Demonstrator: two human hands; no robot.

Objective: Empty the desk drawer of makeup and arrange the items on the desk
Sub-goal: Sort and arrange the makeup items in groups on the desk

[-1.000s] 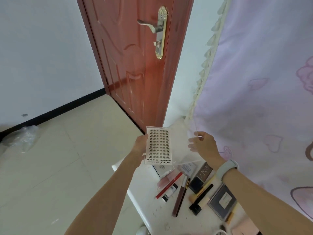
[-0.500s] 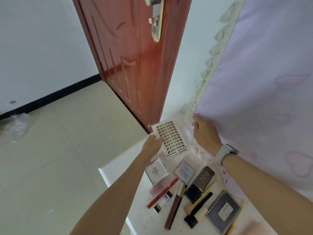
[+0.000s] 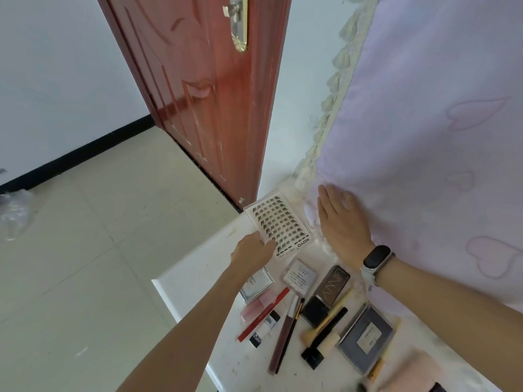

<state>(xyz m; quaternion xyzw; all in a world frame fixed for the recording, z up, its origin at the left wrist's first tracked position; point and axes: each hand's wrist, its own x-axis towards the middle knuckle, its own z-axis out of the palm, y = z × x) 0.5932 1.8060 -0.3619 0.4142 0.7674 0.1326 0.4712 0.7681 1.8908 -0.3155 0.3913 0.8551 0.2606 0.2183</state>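
Head view: the lash tray (image 3: 280, 225) lies tilted at the far corner of the desk (image 3: 195, 267), just short of the red door (image 3: 203, 89). All places here are given from this tray. The left hand (image 3: 252, 251) grips its near left edge, thumb on the top face, the other fingers hidden beneath. The right hand (image 3: 341, 224) stands just to the tray's right, fingers straight and together, flat against the lilac curtain (image 3: 424, 137); it holds nothing and seems apart from the tray, though the gap is hard to read. Nearer the person than the tray lie a small white box (image 3: 300, 275), a dark palette (image 3: 331, 287), a red pencil (image 3: 263, 315), a brush (image 3: 285, 332) and a grey compact (image 3: 366, 336), all close together.

The tray looks like thin clear plastic over a printed card: light, stiff and smooth-faced, so likely slippery. Its lashes look delicate, so pressing the middle risks crushing them. An edge pinch, as now, suits it best. Whether the tray rests fully on the desk cannot be told.
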